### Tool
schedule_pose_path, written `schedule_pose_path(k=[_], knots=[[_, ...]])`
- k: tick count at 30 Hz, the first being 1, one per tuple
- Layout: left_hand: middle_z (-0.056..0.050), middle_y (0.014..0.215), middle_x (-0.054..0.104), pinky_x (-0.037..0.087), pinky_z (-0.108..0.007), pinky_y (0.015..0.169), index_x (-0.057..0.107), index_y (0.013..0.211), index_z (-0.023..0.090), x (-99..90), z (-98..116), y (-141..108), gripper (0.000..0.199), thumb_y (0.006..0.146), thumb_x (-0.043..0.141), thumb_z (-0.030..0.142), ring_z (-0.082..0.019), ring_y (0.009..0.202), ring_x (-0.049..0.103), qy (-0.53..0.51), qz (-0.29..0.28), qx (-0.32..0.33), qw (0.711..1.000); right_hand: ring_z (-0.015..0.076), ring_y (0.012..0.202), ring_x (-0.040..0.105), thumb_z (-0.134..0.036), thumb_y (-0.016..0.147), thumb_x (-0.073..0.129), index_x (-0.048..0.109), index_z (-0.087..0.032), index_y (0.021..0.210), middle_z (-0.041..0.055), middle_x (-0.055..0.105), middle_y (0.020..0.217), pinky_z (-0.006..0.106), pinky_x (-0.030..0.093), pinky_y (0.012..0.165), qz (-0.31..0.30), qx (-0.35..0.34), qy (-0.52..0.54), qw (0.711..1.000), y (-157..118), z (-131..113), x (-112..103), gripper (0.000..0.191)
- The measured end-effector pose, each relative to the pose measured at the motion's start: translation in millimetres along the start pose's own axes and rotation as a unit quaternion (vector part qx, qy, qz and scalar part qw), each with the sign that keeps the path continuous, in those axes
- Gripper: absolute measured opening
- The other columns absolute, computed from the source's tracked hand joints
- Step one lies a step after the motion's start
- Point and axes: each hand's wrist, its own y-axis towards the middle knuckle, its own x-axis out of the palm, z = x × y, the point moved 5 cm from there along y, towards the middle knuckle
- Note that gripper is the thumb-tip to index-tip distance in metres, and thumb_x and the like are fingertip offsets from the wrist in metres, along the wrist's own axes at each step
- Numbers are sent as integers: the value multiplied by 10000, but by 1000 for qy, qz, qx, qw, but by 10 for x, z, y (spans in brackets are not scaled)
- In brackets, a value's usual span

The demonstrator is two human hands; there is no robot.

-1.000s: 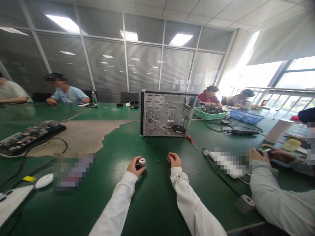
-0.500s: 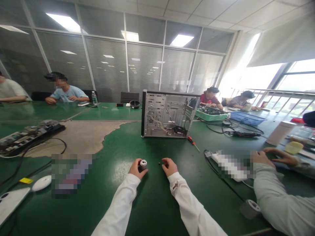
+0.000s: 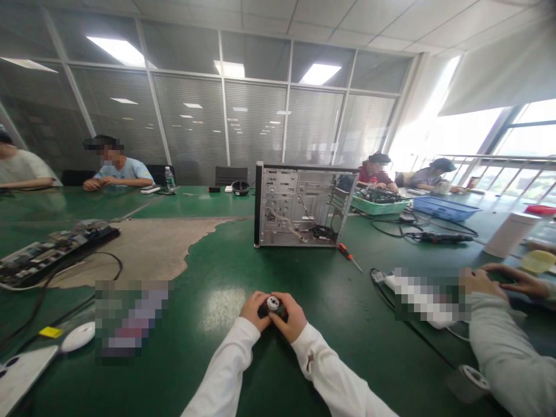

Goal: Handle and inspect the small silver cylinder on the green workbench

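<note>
Both my hands meet above the green table (image 3: pixel 226 359), close to its middle. My left hand (image 3: pixel 253 310) curls its fingers around a small grey cylinder (image 3: pixel 273 303) with a pale round top and dark holes in it. From the other side, my right hand (image 3: pixel 293 315) closes its fingers and thumb against the same cylinder. Between the palms it is dark, and any small part there is hidden. Beyond my hands an open computer case (image 3: pixel 299 202) stands upright, with loose cables and metal bays inside. A screwdriver (image 3: pixel 350 258) with an orange-and-black handle lies by its lower right corner.
At left lie a power strip-like board (image 3: pixel 56 249), cables and a white mouse (image 3: pixel 78 337). A co-worker's grey sleeve (image 3: pixel 504 330) and hands are at right, near another grey cylinder (image 3: pixel 469 383). Green (image 3: pixel 380 205) and blue baskets (image 3: pixel 445 208) sit farther back.
My hands have come together: the left moved right with the cylinder, and the right moved left to meet it. A small dark piece at my right fingertips is no longer distinguishable.
</note>
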Motion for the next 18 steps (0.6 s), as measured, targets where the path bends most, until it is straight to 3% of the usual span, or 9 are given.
schedule_pose_path(k=[5, 9, 11, 14, 18], knots=[[-31, 874, 566, 397, -328, 724, 523, 932, 221, 32, 18, -30, 417, 520, 584, 215, -204, 822, 505, 27, -35, -3, 999, 156, 782, 525, -219, 638, 508, 461, -179, 971, 38, 559, 884, 264, 447, 664, -20, 38, -13, 999, -26, -6, -34, 339], [-20, 908, 583, 381, -361, 755, 457, 1047, 253, 32, 39, -59, 616, 468, 652, 326, -223, 868, 498, 30, -82, 15, 996, 164, 794, 526, -252, 669, 490, 452, -181, 975, 49, 558, 891, 284, 437, 701, -29, 28, -67, 997, -237, -134, -312, 317], [-25, 908, 587, 377, -361, 774, 454, 1051, 235, 24, 23, -52, 599, 488, 645, 313, -215, 875, 500, 26, -84, 22, 996, 152, 795, 531, -267, 703, 461, 418, -182, 1011, 56, 550, 926, 263, 440, 701, -5, 45, -86, 995, -485, -145, -590, 323], [-37, 875, 599, 378, -346, 791, 476, 1013, 193, 14, -21, -14, 453, 575, 578, 247, -189, 854, 512, 13, -61, 21, 998, 152, 816, 537, -311, 710, 458, 390, -197, 1039, 50, 554, 934, 256, 431, 737, 81, 100, -142, 982, -1053, -46, -1137, 355], [-39, 842, 610, 387, -339, 782, 489, 989, 175, 43, -60, 31, 371, 619, 518, 188, -179, 826, 523, 15, -54, 12, 998, 192, 752, 569, -469, 656, 446, 406, -211, 1035, 61, 558, 930, 295, 443, 695, 254, 233, -254, 904, -1986, 180, -1931, 460]])
